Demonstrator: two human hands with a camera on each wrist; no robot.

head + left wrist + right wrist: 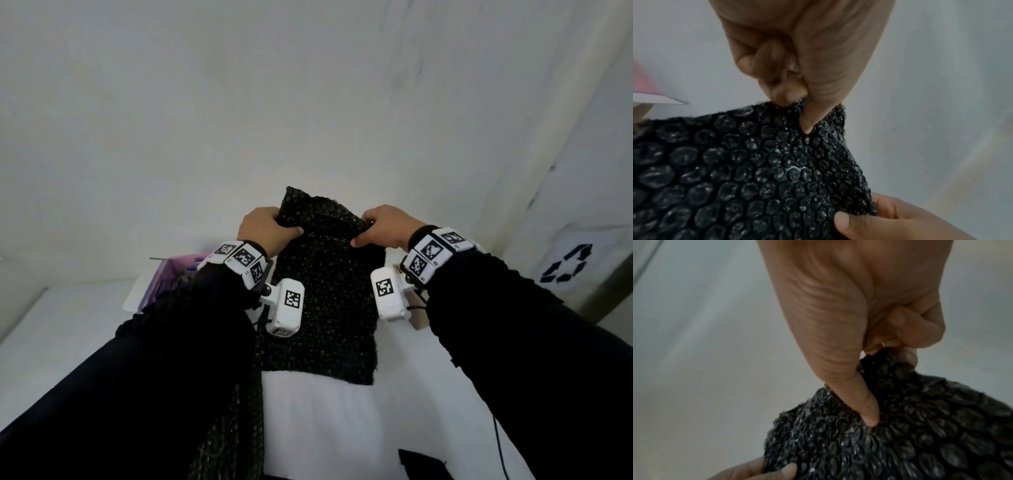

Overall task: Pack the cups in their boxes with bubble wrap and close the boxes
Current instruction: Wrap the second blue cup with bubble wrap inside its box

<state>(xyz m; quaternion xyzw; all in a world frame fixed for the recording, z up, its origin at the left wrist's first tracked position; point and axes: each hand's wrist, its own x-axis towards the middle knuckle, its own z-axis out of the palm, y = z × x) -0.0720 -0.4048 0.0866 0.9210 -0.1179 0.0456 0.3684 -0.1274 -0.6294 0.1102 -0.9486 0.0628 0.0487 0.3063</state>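
A black sheet of bubble wrap (325, 294) hangs in the air in front of me, held up by its top edge. My left hand (265, 229) pinches its upper left part between thumb and curled fingers. My right hand (383, 229) pinches the upper right part the same way. The left wrist view shows the bubble wrap (748, 170) close up under my left hand (803, 104), with the other hand (879, 224) at the bottom. From the right wrist, the bubble wrap (900, 443) sits under my right hand (869, 369). No cup is in view.
A pink and purple box (168, 281) stands on the white table (68, 329) behind my left forearm. A cardboard corner (419, 318) shows behind my right wrist. A white wall fills the back. A sign with a recycling symbol (565, 263) is at the right. A dark object (421, 466) lies at the table's near edge.
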